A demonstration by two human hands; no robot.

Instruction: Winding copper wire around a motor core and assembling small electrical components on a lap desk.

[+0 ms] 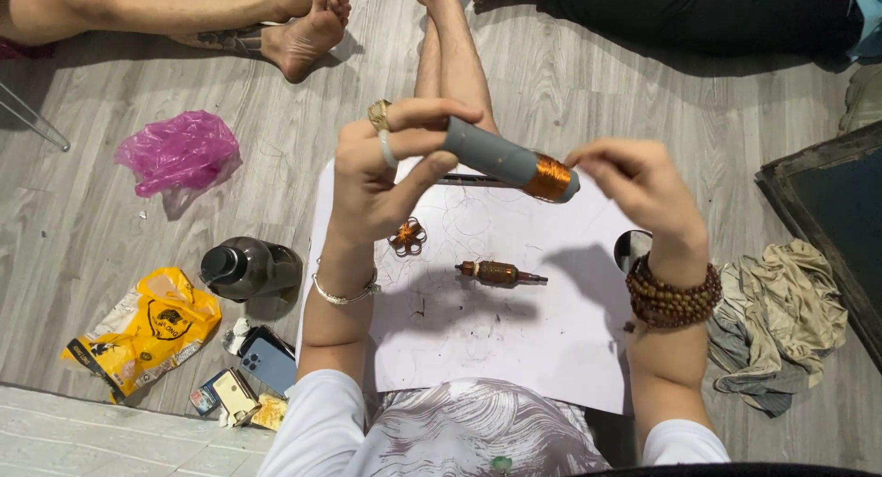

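Two hands work a grey tube (501,158): left hand (381,169) clamps it level, right hand (638,183) pinches its copper coil (548,178) end above white paper (514,339).

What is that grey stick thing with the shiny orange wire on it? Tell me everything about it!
The grey stick is a smooth round tube, plain grey, maybe plastic. Near one end, shiny copper wire is wound tightly around it in a neat band. It is held up in the air, tilted a little, above a white sheet on the floor. The left hand grips its bare grey end between thumb and fingers. The right hand has its fingertips at the wire end, pinching something too thin to see clearly.
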